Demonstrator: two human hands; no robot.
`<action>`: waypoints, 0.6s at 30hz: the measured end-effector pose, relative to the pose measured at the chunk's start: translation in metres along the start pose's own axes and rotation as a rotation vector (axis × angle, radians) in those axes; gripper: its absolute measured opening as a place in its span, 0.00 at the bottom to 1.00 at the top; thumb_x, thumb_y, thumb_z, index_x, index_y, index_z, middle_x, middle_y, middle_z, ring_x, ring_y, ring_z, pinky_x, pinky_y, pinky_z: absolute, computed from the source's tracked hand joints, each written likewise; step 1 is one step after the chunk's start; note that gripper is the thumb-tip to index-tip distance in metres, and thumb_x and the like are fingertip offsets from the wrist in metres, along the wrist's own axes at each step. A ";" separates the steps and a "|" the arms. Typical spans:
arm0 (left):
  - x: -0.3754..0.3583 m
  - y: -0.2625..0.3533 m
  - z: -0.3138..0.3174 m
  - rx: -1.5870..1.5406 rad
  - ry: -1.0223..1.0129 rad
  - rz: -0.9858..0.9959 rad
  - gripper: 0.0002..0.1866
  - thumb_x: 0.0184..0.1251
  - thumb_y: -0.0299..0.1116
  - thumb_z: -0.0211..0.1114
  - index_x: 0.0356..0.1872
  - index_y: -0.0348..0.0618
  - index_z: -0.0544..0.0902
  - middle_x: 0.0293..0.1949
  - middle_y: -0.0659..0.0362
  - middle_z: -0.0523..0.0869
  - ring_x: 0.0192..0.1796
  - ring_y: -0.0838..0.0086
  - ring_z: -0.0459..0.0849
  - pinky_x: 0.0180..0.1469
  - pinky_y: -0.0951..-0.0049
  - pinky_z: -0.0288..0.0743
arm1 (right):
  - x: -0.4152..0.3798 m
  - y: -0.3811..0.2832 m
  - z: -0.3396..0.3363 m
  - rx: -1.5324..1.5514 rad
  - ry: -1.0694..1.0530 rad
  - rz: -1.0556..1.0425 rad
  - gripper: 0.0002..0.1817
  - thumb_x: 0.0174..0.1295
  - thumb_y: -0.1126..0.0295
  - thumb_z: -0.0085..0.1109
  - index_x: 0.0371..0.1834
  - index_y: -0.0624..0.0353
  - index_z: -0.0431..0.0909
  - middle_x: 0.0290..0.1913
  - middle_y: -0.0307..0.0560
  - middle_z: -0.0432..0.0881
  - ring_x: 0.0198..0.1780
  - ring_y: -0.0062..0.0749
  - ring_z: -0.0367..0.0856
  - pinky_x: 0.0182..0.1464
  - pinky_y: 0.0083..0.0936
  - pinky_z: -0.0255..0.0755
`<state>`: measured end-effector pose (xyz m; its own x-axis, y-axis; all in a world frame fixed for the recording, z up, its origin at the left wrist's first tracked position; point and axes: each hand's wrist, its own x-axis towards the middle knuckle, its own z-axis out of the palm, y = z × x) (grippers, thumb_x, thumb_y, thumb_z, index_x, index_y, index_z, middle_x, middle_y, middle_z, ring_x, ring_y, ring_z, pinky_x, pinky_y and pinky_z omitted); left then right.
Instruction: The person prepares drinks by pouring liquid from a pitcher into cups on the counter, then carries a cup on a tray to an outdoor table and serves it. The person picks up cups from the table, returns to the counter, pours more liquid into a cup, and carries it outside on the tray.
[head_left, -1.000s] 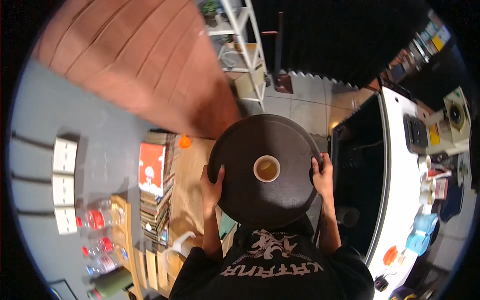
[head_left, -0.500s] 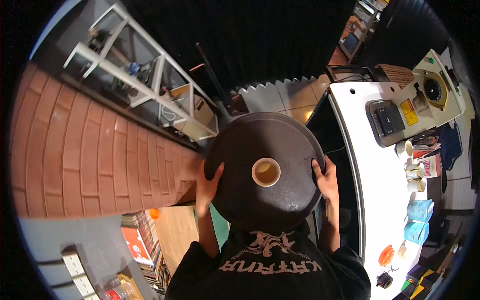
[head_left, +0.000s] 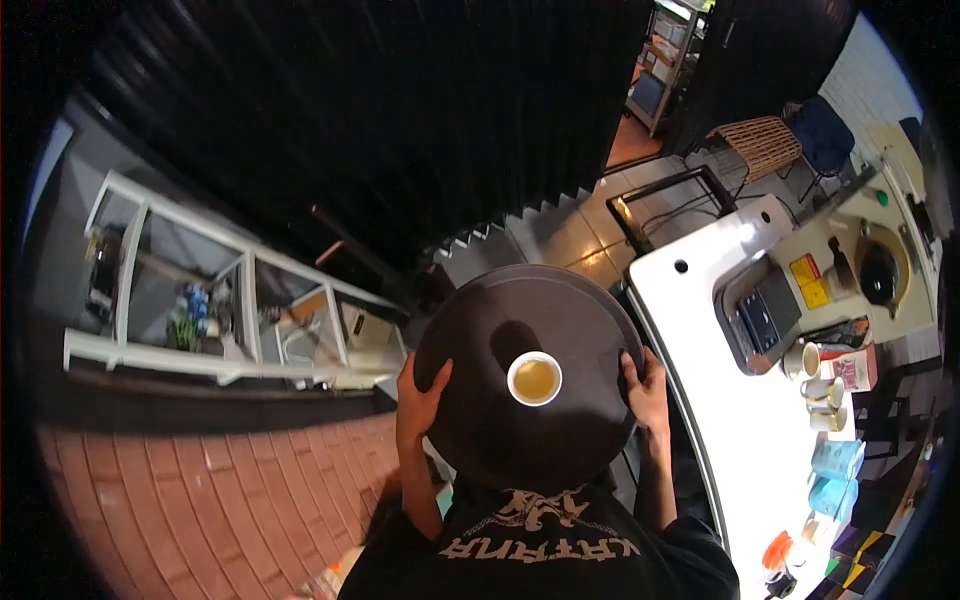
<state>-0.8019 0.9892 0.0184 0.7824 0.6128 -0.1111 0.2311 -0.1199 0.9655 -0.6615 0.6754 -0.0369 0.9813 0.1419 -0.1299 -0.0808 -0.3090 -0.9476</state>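
A round dark serving tray point(head_left: 470, 410) is held level in front of my chest. My left hand point(head_left: 422, 400) grips its left rim, thumb on top and the other fingers mostly hidden underneath. On the opposite rim my right hand point(head_left: 648, 392) has the same kind of grip. A small white cup point(head_left: 535, 379) stands upright near the tray's middle, holding a pale yellow liquid. Neither hand touches the cup.
To the right runs a white counter point(head_left: 690, 350) with a machine point(head_left: 870, 265), several mugs point(head_left: 822, 392) and blue packs point(head_left: 838, 460). A white shelf point(head_left: 250, 300) and brick wall point(head_left: 250, 480) lie left. Black curtains point(head_left: 350, 120) hang ahead; a wicker seat point(head_left: 758, 145) stands beyond the counter.
My view has moved forward and turned along the counter. More of the shelf, the black frame and wicker seat shows now. The tray stays in both hands with the cup upright on it.
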 end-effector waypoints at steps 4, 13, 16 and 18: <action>0.106 0.013 0.002 0.045 -0.056 0.048 0.21 0.63 0.39 0.70 0.50 0.34 0.78 0.44 0.52 0.85 0.45 0.68 0.83 0.50 0.69 0.75 | 0.059 -0.019 0.038 -0.119 0.146 0.139 0.32 0.70 0.60 0.56 0.66 0.76 0.60 0.61 0.60 0.73 0.63 0.35 0.70 0.66 0.28 0.61; 0.322 0.077 0.024 0.213 -0.225 0.155 0.24 0.62 0.44 0.70 0.49 0.34 0.77 0.44 0.49 0.84 0.47 0.63 0.82 0.53 0.65 0.73 | 0.195 -0.053 0.096 -0.050 0.322 0.154 0.33 0.71 0.54 0.52 0.65 0.75 0.63 0.62 0.65 0.70 0.65 0.46 0.67 0.67 0.33 0.60; 0.381 0.086 0.052 0.372 -0.234 0.205 0.24 0.61 0.43 0.70 0.50 0.35 0.77 0.45 0.50 0.84 0.47 0.63 0.82 0.53 0.65 0.72 | 0.236 -0.066 0.104 -0.080 0.417 0.170 0.31 0.70 0.58 0.56 0.66 0.74 0.62 0.59 0.57 0.74 0.61 0.34 0.72 0.64 0.27 0.63; 0.426 0.088 0.075 0.235 -0.400 0.189 0.22 0.63 0.41 0.69 0.52 0.37 0.77 0.48 0.49 0.84 0.49 0.63 0.82 0.54 0.64 0.72 | 0.263 -0.061 0.106 -0.047 0.440 0.192 0.30 0.70 0.58 0.55 0.66 0.72 0.63 0.59 0.57 0.74 0.61 0.34 0.72 0.64 0.26 0.64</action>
<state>-0.4049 1.1808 0.0380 0.9730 0.2213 -0.0653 0.1518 -0.4007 0.9035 -0.4175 0.8316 -0.0438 0.9309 -0.3305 -0.1557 -0.2698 -0.3344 -0.9030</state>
